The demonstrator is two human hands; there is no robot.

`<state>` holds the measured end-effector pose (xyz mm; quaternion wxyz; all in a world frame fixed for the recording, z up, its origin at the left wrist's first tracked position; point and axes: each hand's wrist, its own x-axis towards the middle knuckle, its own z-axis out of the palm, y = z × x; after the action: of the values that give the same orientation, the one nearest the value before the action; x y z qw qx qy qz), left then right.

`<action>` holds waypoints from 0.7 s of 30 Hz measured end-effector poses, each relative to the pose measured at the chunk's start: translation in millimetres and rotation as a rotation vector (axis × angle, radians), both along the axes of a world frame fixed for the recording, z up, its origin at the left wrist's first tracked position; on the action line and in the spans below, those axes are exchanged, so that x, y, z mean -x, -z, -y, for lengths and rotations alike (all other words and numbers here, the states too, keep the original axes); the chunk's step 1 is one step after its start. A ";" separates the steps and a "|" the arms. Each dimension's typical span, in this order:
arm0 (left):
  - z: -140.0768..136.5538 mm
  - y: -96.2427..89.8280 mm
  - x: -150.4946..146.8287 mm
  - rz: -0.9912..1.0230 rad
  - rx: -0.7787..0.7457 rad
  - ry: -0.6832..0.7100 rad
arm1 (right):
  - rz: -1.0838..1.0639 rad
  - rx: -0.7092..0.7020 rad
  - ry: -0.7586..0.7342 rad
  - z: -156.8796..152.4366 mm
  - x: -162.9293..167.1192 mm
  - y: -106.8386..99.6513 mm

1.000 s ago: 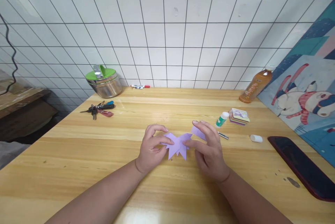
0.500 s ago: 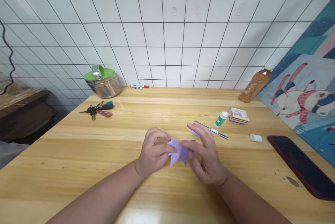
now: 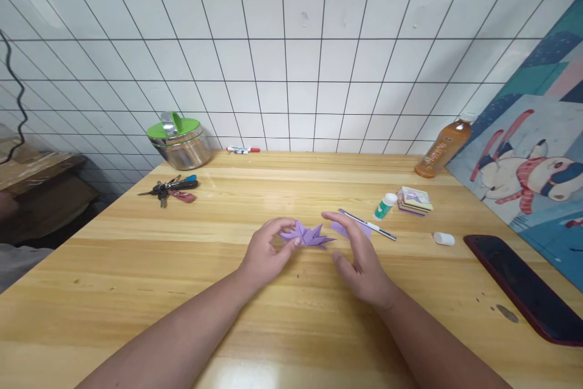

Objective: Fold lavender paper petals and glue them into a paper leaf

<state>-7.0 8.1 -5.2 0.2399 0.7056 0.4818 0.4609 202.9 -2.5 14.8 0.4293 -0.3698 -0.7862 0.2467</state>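
Observation:
A purple folded-paper piece (image 3: 310, 235) with several pointed tips lies on the wooden table between my hands. My left hand (image 3: 269, 247) has its thumb and fingers about the left end of the paper, gripping it there. To the right, my right hand (image 3: 359, 264) is open, thumb and fingers apart, with nothing in it and a small gap to the paper's points. Just beyond its fingers lies a flat purple sheet (image 3: 364, 229), with a pen (image 3: 368, 224) across it.
Behind the right hand stand an uncapped-looking glue stick (image 3: 385, 207) and a stack of paper squares (image 3: 414, 201). A white cap (image 3: 444, 239), a phone (image 3: 523, 286) and a tea bottle (image 3: 444, 147) are at right. Keys (image 3: 170, 189), a green-lidded pot (image 3: 182, 143) and a marker (image 3: 243, 150) are farther left.
The folded paper has turned from points facing me to lying lower with points spread up and right. My right hand has let go of it and opened; my left hand stays at its left end.

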 end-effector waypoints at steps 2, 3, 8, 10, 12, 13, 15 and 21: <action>0.5 1.3 -2.1 0.054 0.141 0.037 | -0.054 0.216 -0.040 -2.9 3.7 4.9; 0.6 1.3 -3.0 0.081 0.204 0.071 | -0.092 0.334 -0.047 -4.6 5.7 8.0; -2.7 2.3 -3.7 0.149 0.353 0.185 | -0.093 0.593 0.075 -14.4 9.9 24.8; -5.7 3.5 -2.0 0.098 0.263 0.093 | 0.039 0.518 0.147 -17.4 8.9 28.1; -8.7 3.9 0.5 0.014 0.134 -0.027 | 0.202 0.350 0.206 -19.3 7.6 27.4; -9.7 3.5 1.6 -0.039 0.076 -0.063 | 0.270 0.249 0.232 -20.0 7.0 25.8; -9.8 1.4 2.9 -0.163 -0.008 -0.047 | 0.353 0.079 0.268 -20.7 5.4 20.9; -0.2 -3.7 -2.7 -0.462 -0.067 0.095 | 0.498 0.034 0.225 -18.1 -4.1 7.3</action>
<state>-4.3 8.2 -1.5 0.1212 0.8219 0.4746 0.2910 207.0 15.6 7.5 0.2414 -0.5113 -0.8172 0.1119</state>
